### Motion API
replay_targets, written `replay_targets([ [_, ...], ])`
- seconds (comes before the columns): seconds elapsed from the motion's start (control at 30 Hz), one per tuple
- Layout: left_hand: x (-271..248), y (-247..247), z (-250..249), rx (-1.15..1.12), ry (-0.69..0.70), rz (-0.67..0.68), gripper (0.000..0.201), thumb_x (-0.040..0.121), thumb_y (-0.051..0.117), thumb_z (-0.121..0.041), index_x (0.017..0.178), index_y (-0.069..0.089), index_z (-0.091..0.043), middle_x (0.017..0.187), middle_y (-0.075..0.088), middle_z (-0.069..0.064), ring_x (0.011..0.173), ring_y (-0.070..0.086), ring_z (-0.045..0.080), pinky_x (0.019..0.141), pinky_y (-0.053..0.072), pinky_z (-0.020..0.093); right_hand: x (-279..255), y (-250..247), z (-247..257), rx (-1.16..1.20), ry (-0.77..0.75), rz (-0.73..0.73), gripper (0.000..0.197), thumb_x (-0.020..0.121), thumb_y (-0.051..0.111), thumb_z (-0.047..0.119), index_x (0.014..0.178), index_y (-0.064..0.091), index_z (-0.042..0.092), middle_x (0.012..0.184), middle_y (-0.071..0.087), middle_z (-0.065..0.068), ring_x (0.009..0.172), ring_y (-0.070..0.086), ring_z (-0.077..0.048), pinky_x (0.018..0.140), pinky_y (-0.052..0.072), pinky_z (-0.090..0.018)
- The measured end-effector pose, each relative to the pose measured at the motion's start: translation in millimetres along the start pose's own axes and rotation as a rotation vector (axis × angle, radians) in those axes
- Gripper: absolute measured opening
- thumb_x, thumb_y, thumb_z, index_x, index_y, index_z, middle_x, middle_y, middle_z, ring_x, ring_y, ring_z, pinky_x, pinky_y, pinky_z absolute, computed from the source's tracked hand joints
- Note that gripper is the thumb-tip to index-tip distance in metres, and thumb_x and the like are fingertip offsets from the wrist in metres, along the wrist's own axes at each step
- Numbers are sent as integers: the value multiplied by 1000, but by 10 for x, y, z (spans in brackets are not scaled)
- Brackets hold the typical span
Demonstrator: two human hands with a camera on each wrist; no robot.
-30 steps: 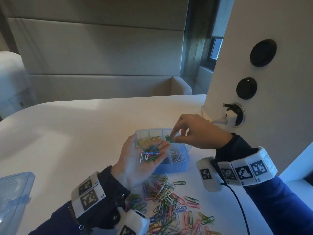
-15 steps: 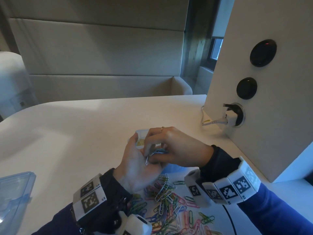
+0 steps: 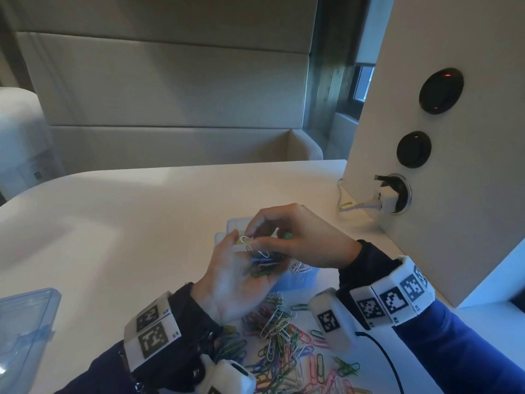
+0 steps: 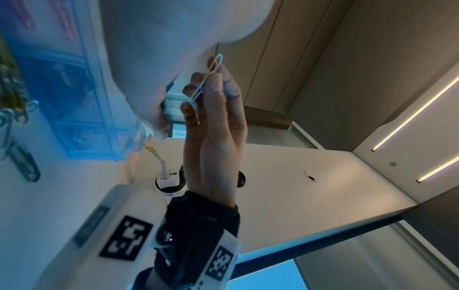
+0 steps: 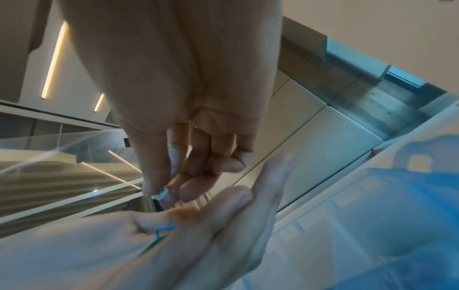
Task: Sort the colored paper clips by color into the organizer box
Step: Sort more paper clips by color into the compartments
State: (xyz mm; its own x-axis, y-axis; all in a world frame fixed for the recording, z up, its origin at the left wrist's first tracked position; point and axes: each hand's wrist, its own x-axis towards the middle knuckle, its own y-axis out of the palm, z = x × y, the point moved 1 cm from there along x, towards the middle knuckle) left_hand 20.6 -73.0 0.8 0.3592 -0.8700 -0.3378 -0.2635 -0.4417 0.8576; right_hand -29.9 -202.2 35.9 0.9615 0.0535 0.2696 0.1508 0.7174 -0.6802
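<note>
My left hand [image 3: 234, 278] lies palm up above the table, and a small heap of mixed paper clips [image 3: 262, 264] rests in it. Just over that palm, my right hand [image 3: 250, 242] pinches a single white clip [image 3: 246, 239] between thumb and fingertips. The left wrist view shows the same white clip [image 4: 214, 65] standing up out of the pinch. In the right wrist view the white clip [image 5: 162, 193] sits at the fingertips, above the left hand [image 5: 198, 241]. The blue organizer box [image 3: 301, 281] is mostly hidden behind both hands.
A loose pile of colored clips [image 3: 284, 345] lies on the white table in front of me. The clear blue lid [image 3: 24, 331] sits at the left edge. A wall panel with a plugged-in charger [image 3: 389, 199] stands close on the right.
A second ago my right hand held a green clip over the box. It then came back onto the left palm and now lifts a white clip from the heap there.
</note>
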Motion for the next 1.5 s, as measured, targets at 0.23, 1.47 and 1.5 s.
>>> replay_targets([
  [0.23, 11, -16, -36, -23, 19, -95, 73, 102, 37, -48, 125, 47, 20, 125, 54, 38, 120, 54, 45, 104, 44, 49, -46, -305, -104, -300, 209, -194, 12, 87, 68, 24, 79, 70, 15, 72, 69, 4, 66, 63, -8, 66, 52, -26],
  [1.47, 0, 16, -49, -94, 3, -48, 56, 102, 41, -33, 120, 51, 20, 119, 59, 37, 117, 58, 41, 106, 42, 45, -123, -483, 85, -448, 37, -9, 4, 87, 68, 18, 85, 68, 15, 77, 65, 12, 74, 59, -4, 65, 45, -10],
  [1.5, 4, 18, -45, -62, -6, -46, 52, 101, 45, -29, 120, 53, 18, 119, 60, 36, 115, 60, 40, 104, 45, 44, -127, -494, 84, -444, 47, -13, 4, 87, 67, 18, 85, 67, 15, 77, 64, 12, 73, 59, -3, 65, 47, -11],
])
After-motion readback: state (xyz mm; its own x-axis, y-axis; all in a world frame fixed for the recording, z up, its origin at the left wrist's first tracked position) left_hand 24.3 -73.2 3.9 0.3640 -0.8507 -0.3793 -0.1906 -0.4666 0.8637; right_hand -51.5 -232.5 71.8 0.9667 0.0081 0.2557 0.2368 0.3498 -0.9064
